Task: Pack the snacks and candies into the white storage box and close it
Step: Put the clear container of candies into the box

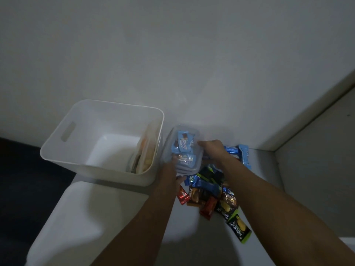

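The white storage box [57, 148] stands open at the left, with a few packets leaning against its right inner wall [146, 156]. Just right of it both hands hold a clear plastic container [189, 167] with light blue candy packets inside. My left hand [169, 175] grips its near left edge. My right hand [212, 148] grips its far right edge. Under and beside my arms lies a pile of wrapped snacks [211, 194] in blue, red, brown and green-black wrappers. More blue packets [242, 154] lie behind my right wrist.
A white lid-like panel [92, 217] lies in front of the box on the white surface. A white wall [192, 64] rises behind. A dark floor area [23, 189] is at the left, and a ledge edge [307, 116] runs diagonally at the right.
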